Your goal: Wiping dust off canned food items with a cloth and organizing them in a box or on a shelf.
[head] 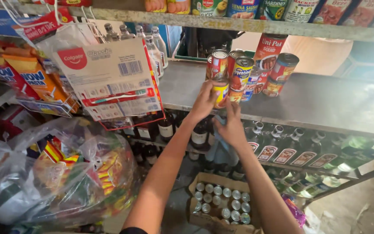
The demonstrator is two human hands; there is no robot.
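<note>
- Bag of clear plastic, stuffed with red, yellow and green snack packets, slumped at far left below the shelf edge.
- Orange pouches with blue lettering, hung at upper left, beside white cards of toothbrushes with a red round mark, dangling over the shelf's left corner.
- Clear bottles with pale caps, ranked behind the cards at the shelf's back left.
- Left hand wrapped round the side of a yellow can at the shelf's front edge, fingers curled on it, grasping.
- Right hand just under the same can and its neighbour, fingers spread upward against their bases; a blue cloth apparently pinched below the palm, grip on it hard to tell.
- Stack of cans, red, yellow and blue labels, two tiers high near the front edge, several tilted.
- Likely trouble: leaning upper tier toppling if the lower can shifts, since the pile sits close to the edge; falling cans would strike the dark bottles with red-and-white labels racked beneath, or the open carton of small tins on the floor.
- Further risk: slipping hold, with one hand also busy with cloth.
- Row of cans along the top shelf, green, blue and red labels, toward the upper right corner.
</note>
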